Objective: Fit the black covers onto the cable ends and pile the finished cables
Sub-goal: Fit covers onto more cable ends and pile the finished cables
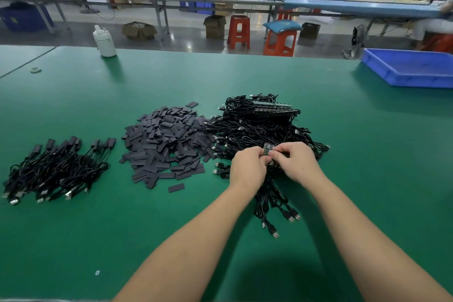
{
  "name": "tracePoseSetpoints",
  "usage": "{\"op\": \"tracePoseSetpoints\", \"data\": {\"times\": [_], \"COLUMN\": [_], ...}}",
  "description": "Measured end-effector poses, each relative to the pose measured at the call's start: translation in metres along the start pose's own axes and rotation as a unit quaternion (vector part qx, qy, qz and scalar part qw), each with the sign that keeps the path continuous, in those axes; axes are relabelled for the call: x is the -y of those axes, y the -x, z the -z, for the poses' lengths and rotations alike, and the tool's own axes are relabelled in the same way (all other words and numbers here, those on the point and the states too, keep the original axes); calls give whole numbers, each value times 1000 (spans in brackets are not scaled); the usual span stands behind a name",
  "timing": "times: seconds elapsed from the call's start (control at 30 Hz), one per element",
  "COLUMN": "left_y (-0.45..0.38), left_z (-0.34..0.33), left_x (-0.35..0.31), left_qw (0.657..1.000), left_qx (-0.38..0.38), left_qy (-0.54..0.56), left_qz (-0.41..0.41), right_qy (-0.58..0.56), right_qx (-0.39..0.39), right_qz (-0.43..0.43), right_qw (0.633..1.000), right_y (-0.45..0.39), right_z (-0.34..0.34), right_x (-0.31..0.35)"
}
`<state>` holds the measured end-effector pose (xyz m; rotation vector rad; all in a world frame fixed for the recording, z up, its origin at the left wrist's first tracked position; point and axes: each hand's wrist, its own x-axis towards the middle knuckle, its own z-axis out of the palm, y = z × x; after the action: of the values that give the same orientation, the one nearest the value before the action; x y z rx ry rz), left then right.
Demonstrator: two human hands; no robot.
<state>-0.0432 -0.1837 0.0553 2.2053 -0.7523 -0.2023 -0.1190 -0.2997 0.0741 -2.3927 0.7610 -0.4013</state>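
A green tabletop (245, 76) is seen from above, with three dark heaps laid across it. At the left, a pile of finished cables (56, 169) is spread out, their covered ends pointing away and their metal plugs toward the near edge. In the middle, a heap of loose black covers (169, 142) is piled, flat and rectangular, with a few strays lying just beside it. To the right of that, touching its edge, a tangle of unfinished cables (259, 127) is heaped, with several long dark strips resting on its far side.

Both hands are brought together over the near edge of this tangle. A small green board (268, 149) at a cable end is pinched between them: the fingers of the left hand (248, 168) are curled round its near side, and those of the right hand (295, 162) are curled over it from the right. Whether a cover is already on it cannot be told. Below the hands, a bunch of cables with metal plugs (277, 213) trails toward the near edge.

At the far left a white bottle (105, 41) is stood upright near the tabletop's far edge, and at the far right a blue tray (411, 67) is set. Red stools (239, 30) and long benches are seen beyond.
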Motion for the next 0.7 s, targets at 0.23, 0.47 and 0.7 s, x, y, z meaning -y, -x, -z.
{"op": "tracePoseSetpoints", "data": {"times": [0.23,0.47,0.7], "left_y": [-1,-15,-8], "left_z": [5,65,105], "left_x": [12,69,88], "left_qw": [998,949,964], "left_qx": [-43,-16,72], "left_qy": [44,304,256], "left_qz": [8,82,4], "right_qy": [39,111,179], "right_qx": [2,5,10], "right_qz": [-31,15,5], "right_qw": [999,994,984], "right_y": [-6,-32,-42], "right_z": [2,35,32], "right_x": [-4,-33,-40]}}
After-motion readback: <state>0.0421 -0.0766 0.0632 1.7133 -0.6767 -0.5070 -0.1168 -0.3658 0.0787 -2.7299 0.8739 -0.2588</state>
